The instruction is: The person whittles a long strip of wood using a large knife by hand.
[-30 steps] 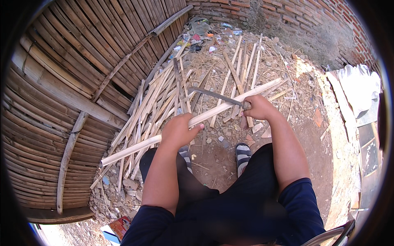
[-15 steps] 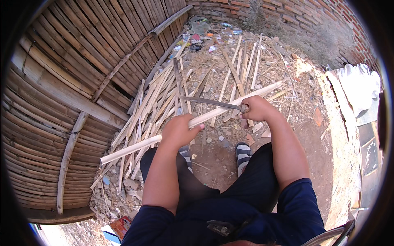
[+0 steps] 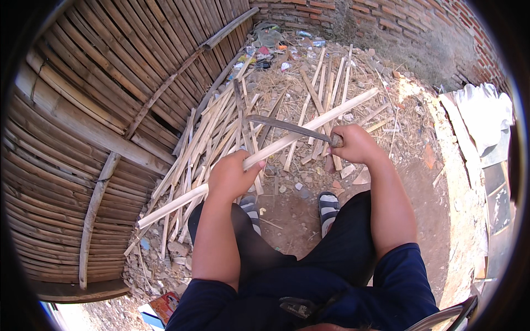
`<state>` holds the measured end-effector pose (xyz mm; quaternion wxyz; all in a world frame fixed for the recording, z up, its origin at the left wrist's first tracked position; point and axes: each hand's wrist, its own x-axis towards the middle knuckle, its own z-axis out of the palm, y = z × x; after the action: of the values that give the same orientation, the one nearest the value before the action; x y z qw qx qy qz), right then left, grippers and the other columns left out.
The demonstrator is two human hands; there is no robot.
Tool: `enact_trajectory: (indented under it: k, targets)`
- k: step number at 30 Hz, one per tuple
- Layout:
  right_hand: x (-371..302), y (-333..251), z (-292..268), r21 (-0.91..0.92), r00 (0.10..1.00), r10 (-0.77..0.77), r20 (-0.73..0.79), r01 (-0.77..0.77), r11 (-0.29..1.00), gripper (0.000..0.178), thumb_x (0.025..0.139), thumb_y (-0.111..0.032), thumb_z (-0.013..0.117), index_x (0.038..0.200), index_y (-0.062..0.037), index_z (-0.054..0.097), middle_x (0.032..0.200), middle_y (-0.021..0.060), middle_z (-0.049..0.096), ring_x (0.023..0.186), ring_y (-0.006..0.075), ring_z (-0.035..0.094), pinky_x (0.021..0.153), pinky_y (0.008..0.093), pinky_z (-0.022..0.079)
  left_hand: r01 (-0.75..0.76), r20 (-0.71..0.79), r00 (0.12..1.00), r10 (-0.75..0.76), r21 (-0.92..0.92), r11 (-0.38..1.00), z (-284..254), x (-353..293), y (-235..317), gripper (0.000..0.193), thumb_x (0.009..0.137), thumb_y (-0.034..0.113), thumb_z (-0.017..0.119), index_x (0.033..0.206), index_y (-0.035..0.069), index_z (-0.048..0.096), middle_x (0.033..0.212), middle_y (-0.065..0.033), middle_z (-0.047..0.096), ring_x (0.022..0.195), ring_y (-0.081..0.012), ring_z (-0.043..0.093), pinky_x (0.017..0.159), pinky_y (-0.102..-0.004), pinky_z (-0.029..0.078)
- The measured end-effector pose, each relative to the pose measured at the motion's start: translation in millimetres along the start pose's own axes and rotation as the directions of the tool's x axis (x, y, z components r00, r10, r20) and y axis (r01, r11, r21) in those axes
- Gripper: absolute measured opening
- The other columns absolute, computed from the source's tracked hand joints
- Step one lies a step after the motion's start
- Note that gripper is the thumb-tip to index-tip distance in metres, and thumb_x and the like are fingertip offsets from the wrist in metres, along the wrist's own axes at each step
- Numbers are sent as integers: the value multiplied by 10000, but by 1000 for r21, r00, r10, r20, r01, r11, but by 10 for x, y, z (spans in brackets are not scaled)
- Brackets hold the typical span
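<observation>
Over the dirt [image 3: 296, 223], the left hand [image 3: 229, 175] curls tight round a slat [image 3: 282, 145] and the right hand [image 3: 353, 144] clutches a knife [image 3: 280, 124] (seen crossing the slat)

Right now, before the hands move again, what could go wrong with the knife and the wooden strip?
The knife in the right hand crosses the wooden strip near the left hand; a slip might cut those fingers.

Only the left hand grips the strip, so it could twist or swing under pressure.

Loose sticks lie ahead and to the left of the feet, so a step that way may be unsteady.
</observation>
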<state>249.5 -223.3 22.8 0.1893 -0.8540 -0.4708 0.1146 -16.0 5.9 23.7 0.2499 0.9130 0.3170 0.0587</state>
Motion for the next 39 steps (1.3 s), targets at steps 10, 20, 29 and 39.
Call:
enact_trajectory:
  k: [10, 20, 29, 39]
  targets:
    - [0, -1, 13, -17, 984, 9, -179, -12, 1000, 366, 842, -277, 864, 1066, -22, 730, 887, 237, 725, 874, 460, 701, 790, 511, 550, -44, -90, 995, 46, 21, 999, 54, -50, -22, 499, 960, 529, 749, 1020, 34, 744, 824, -205, 730, 845, -430, 726, 758, -518, 552]
    - [36, 9, 7, 101, 996, 66, -63, -59, 993, 365, 849, -304, 849, 1064, -35, 725, 987, 239, 750, 1000, 443, 720, 865, 508, 565, 3, -10, 1000, -3, 4, 1000, 102, 27, -37, 544, 961, 606, 721, 1074, 75, 741, 873, -174, 754, 894, -402, 749, 789, -512, 566]
    - [27, -110, 124, 37, 992, -52, -111, 57, 998, 339, 843, -280, 852, 1013, -20, 717, 876, 231, 731, 876, 449, 714, 788, 506, 558, 0, -101, 995, -5, -52, 999, 121, 32, 6, 548, 910, 564, 794, 1055, 37, 769, 838, -209, 751, 866, -411, 750, 789, -496, 569]
    - [31, -7, -6, 127, 986, 78, -145, -60, 990, 390, 839, -323, 868, 1055, -25, 739, 922, 254, 741, 930, 456, 725, 825, 506, 566, 11, -112, 994, -18, -62, 998, 140, 69, -20, 537, 927, 565, 773, 1046, 41, 772, 828, -200, 753, 830, -417, 747, 777, -493, 576]
